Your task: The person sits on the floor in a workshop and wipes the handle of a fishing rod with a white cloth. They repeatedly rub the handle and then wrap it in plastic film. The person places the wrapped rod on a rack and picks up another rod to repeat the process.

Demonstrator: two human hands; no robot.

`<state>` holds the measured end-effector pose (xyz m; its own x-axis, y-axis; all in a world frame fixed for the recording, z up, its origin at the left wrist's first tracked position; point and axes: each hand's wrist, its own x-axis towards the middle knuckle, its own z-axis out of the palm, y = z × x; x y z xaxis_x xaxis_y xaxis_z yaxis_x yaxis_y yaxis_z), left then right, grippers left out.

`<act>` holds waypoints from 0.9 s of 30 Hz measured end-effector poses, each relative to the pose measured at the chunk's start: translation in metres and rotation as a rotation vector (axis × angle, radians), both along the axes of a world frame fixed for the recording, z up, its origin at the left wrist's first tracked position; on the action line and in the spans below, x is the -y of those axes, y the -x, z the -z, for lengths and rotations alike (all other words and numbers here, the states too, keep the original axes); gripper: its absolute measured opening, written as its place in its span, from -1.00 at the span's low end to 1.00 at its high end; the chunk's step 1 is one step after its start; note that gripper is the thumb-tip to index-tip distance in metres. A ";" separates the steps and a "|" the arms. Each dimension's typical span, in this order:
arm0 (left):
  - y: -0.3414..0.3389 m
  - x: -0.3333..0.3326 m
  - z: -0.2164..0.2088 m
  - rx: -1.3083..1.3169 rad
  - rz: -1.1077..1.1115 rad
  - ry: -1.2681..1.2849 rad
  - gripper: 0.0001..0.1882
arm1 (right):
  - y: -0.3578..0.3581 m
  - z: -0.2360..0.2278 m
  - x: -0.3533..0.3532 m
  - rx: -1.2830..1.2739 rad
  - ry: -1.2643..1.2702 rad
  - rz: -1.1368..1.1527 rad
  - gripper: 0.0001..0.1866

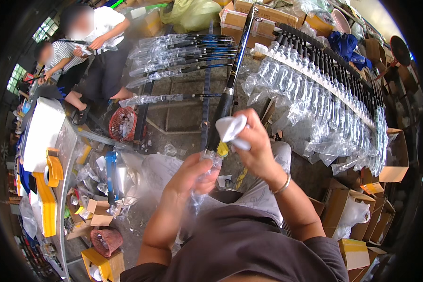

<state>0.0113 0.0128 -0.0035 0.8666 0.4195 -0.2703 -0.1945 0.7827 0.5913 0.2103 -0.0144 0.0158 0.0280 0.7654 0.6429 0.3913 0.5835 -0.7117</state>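
Note:
A black fishing rod (224,104) with a blue sheen along its upper part slants up and away in front of me. My left hand (191,175) is wrapped round its lower end, over clear plastic that trails down toward my lap. In my right hand (256,145) is a crumpled white cloth or sheet of paper (231,129), closed between the fingers close beside the rod's grip. Whether the white piece touches the rod, I cannot tell. A small yellow tag (222,149) shows at the rod just above my left hand.
Several plastic-sleeved rods (169,63) lie across a metal frame ahead. More sleeved rods (310,101) line a white rack at the right. Red baskets (123,123), cartons (352,211) and a table with yellow tape rolls (54,167) surround me. Two people (96,42) are at the far left.

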 end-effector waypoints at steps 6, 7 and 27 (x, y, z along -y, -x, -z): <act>0.000 -0.001 -0.003 -0.086 -0.054 -0.038 -0.71 | -0.003 0.019 0.018 -0.076 0.298 -0.214 -0.67; 0.001 -0.002 -0.001 -0.029 -0.032 -0.024 -0.68 | -0.014 0.028 0.017 -0.084 0.384 -0.182 -0.67; 0.004 -0.008 0.001 0.191 0.014 -0.038 -0.60 | -0.022 0.124 0.015 0.343 0.493 0.188 -0.73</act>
